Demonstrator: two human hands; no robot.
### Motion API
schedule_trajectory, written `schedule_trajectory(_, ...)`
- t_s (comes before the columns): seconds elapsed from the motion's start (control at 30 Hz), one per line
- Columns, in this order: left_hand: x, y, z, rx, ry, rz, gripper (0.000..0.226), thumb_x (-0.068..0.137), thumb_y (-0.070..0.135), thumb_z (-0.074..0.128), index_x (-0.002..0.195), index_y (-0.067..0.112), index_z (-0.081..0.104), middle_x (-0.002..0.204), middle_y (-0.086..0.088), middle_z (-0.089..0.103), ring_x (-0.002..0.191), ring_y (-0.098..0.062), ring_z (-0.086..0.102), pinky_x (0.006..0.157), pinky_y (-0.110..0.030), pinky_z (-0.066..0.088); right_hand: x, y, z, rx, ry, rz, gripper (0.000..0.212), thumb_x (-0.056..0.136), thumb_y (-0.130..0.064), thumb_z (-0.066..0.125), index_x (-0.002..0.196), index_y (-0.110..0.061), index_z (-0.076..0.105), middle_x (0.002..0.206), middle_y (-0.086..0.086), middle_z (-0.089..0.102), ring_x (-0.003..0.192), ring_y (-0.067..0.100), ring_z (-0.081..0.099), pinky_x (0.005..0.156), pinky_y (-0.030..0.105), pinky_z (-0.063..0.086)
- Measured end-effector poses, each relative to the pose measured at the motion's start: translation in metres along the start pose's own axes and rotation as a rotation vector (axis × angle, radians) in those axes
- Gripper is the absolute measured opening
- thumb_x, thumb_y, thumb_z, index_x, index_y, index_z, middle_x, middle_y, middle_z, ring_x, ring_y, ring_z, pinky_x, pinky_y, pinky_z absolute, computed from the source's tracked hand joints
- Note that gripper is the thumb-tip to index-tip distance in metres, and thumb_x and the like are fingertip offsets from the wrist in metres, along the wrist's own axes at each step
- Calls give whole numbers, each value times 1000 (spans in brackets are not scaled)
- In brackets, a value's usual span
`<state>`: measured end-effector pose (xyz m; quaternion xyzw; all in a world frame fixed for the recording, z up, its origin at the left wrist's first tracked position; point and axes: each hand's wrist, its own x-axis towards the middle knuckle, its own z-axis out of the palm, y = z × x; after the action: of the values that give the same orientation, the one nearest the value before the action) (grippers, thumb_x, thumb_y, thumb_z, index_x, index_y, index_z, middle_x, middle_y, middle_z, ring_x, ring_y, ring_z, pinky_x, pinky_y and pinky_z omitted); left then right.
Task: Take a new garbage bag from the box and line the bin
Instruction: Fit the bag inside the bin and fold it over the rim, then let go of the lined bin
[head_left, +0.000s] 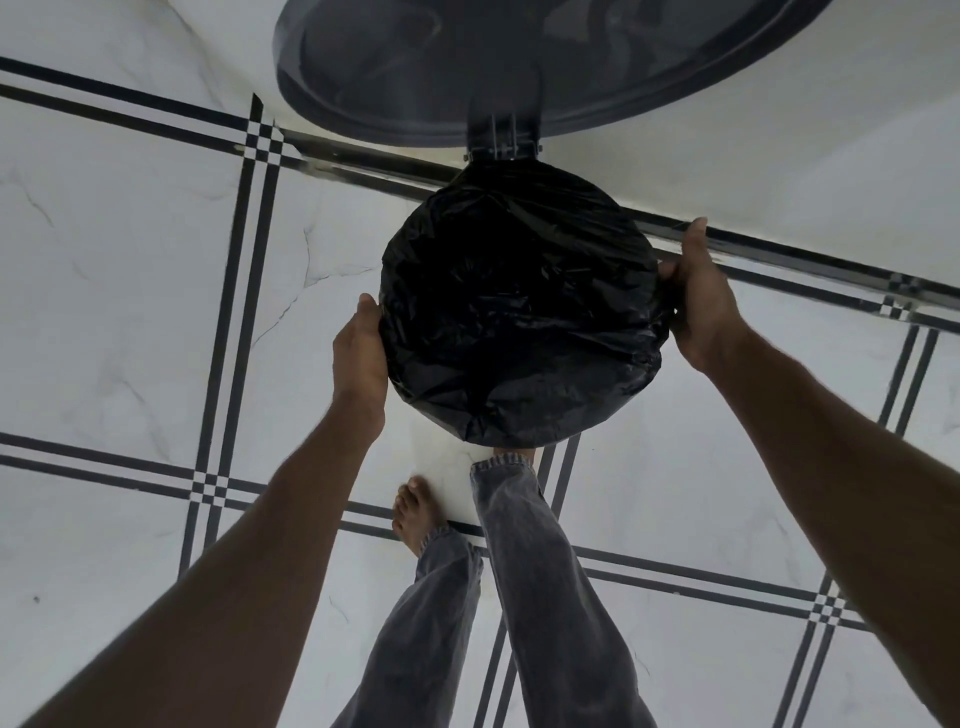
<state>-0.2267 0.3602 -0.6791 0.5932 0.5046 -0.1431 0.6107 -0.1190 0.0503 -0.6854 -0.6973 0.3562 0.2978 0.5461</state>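
A black garbage bag is spread over the round opening of the bin and folded down over its rim. The bin's dark lid stands raised behind it on a hinge. My left hand presses against the bag at the rim's left side. My right hand grips the bag's edge at the rim's right side, thumb pointing up. The bin's body is hidden under the bag. No box is in view.
The bin stands on a white marble-look floor with black stripe lines, next to a white wall with a dark baseboard. My legs in grey jeans stand just before the bin, one foot under its front edge.
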Motion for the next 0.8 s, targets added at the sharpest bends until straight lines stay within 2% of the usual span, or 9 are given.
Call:
schedule_trajectory(0.13, -2, 3, 1, 54, -1, 2, 42, 100, 49, 29, 80, 30, 61, 95, 8, 65, 98, -15, 60, 90, -30, 46, -3, 5, -9, -59, -168, -34, 99, 84, -85, 15, 96, 0, 65, 89, 8, 65, 84, 17, 54, 75, 33, 40)
schedule_trajectory(0.2, 0, 1, 0, 70, -19, 17, 39, 97, 54, 28, 87, 32, 58, 104, 7, 62, 102, -15, 57, 89, -29, 44, -2, 4, -9, -114, -191, -36, 108, 80, -89, 13, 108, 4, 62, 99, 14, 63, 91, 22, 53, 79, 36, 40)
schedule_trajectory(0.3, 2, 0, -1, 75, -29, 29, 45, 92, 60, 26, 104, 30, 57, 113, 7, 60, 105, -13, 55, 86, -29, 39, -4, 0, -7, -121, -162, -32, 93, 76, -91, 18, 101, -14, 62, 96, 9, 61, 87, 21, 53, 77, 35, 43)
schedule_trajectory(0.37, 1, 2, 1, 92, -17, 49, 56, 93, 60, 24, 113, 19, 58, 112, 4, 60, 103, -13, 56, 79, -26, 40, -8, -2, -4, -78, -99, -29, 82, 82, -86, 20, 95, -17, 63, 91, 5, 64, 82, 20, 57, 75, 32, 46)
schedule_trajectory(0.47, -5, 7, 2, 116, 59, 84, 47, 99, 54, 25, 110, 20, 55, 107, 7, 58, 94, -4, 53, 72, -19, 36, -13, -4, 0, 4, 43, -57, 63, 96, -69, 24, 87, -20, 62, 84, -2, 68, 72, 13, 62, 70, 28, 49)
schedule_trajectory(0.57, -15, 18, -3, 72, 174, 131, 26, 100, 49, 32, 88, 32, 48, 100, 10, 53, 85, 0, 49, 72, -18, 36, -23, -9, 4, 27, 242, -171, 56, 92, -64, 29, 107, -19, 60, 106, 2, 69, 95, 20, 65, 88, 38, 52)
schedule_trajectory(0.6, -20, 23, -5, 75, 208, 162, 25, 100, 47, 35, 89, 30, 49, 101, 8, 54, 84, 0, 49, 75, -19, 38, -30, -14, 5, 21, 298, -219, 53, 92, -62, 30, 111, -20, 57, 108, 0, 66, 99, 19, 63, 92, 37, 50)
schedule_trajectory(0.7, -33, 47, -15, 89, 273, 294, 32, 98, 39, 39, 108, 13, 54, 104, 2, 54, 89, -11, 52, 89, -33, 47, -55, -39, 9, 27, 368, -408, 43, 94, -53, 33, 117, -21, 51, 96, -11, 56, 93, 9, 55, 86, 27, 43)
schedule_trajectory(0.8, -55, 86, -22, 72, 214, 456, 33, 94, 44, 41, 115, 23, 55, 117, -1, 59, 108, -21, 58, 95, -37, 51, -92, -79, 17, 28, 360, -624, 42, 97, -46, 37, 130, -22, 48, 105, -6, 52, 92, 4, 51, 85, 18, 44)
